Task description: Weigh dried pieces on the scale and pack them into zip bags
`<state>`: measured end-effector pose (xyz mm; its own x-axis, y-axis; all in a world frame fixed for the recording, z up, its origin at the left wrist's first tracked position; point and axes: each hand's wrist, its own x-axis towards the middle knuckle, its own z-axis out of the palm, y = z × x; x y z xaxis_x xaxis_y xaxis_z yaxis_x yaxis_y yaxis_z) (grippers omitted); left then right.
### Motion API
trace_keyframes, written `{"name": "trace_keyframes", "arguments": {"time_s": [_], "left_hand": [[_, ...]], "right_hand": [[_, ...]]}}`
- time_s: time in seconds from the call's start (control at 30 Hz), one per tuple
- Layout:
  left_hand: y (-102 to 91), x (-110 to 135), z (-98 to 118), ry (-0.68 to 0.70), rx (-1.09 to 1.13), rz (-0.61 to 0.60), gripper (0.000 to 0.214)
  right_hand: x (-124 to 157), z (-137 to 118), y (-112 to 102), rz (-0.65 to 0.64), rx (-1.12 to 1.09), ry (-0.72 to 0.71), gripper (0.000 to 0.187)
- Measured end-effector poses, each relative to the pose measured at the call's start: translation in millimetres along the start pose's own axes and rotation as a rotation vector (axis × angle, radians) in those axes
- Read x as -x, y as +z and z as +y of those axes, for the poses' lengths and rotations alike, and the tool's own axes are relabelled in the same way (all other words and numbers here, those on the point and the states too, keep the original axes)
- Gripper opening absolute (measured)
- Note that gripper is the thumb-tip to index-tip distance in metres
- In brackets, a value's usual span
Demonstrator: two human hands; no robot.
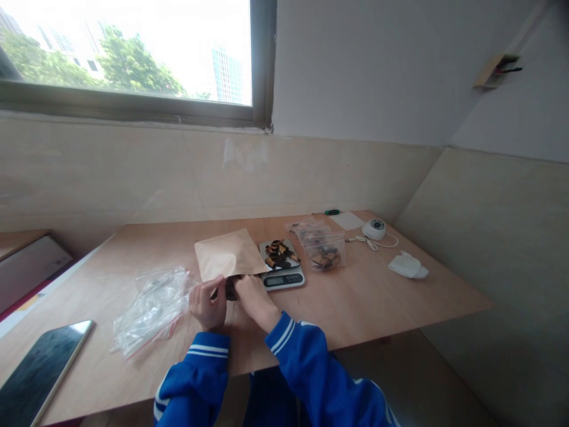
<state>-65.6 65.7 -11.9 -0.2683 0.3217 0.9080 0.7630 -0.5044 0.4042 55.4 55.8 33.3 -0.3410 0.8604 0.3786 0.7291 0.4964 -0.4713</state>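
A brown kraft paper bag (pixel 229 256) lies on the table with its mouth toward me, dark inside. My left hand (pixel 208 302) is closed on the left side of the bag's mouth, thumb and fingers pinching its edge. My right hand (pixel 255 296) reaches into the mouth, and its fingertips are hidden there. Just right of the bag stands a small digital kitchen scale (pixel 284 279), its display facing me. Dark-edged, tan dried slices (pixel 281 254) are heaped on its plate. What the right fingers touch inside the bag cannot be seen.
Filled clear zip bags (pixel 326 252) lie right of the scale. Empty plastic bags (pixel 153 305) sit left of my hands, beyond a tablet (pixel 44 370). A white dome camera (pixel 374 229) with its cable, a white cloth (pixel 408 265) and a green-handled tool (pixel 332 212) lie to the right.
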Motion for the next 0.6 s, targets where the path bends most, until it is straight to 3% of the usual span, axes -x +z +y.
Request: {"name": "trace_keyframes", "arguments": {"time_s": [0.07, 0.17, 0.3, 0.47, 0.53, 0.6], "left_hand": [[-0.2, -0.5, 0.6, -0.006, -0.007, 0.021, 0.006], [-0.3, -0.8, 1.5, -0.012, -0.013, 0.029, 0.006], [-0.3, -2.0, 2.6, -0.001, -0.015, 0.026, 0.006], [-0.2, -4.2, 2.6, 0.106, -0.039, 0.065, 0.007], [-0.2, -4.3, 1.6, 0.138, -0.040, 0.057, 0.009], [-0.2, -4.2, 0.6, 0.149, -0.034, 0.046, 0.009]], "right_hand": [[13.8, -4.4, -9.6, 0.006, 0.030, -0.059, 0.018], [36.3, -8.4, -31.0, 0.094, -0.130, -0.137, 0.016], [55.1, 7.7, -66.1, 0.267, -0.361, -0.084, 0.017], [39.9, 78.7, -101.7, 0.586, -0.248, 0.200, 0.023], [24.8, 113.8, -105.6, 0.615, -0.204, 0.316, 0.025], [8.9, 142.9, -102.0, 0.549, -0.188, 0.398, 0.025]]}}
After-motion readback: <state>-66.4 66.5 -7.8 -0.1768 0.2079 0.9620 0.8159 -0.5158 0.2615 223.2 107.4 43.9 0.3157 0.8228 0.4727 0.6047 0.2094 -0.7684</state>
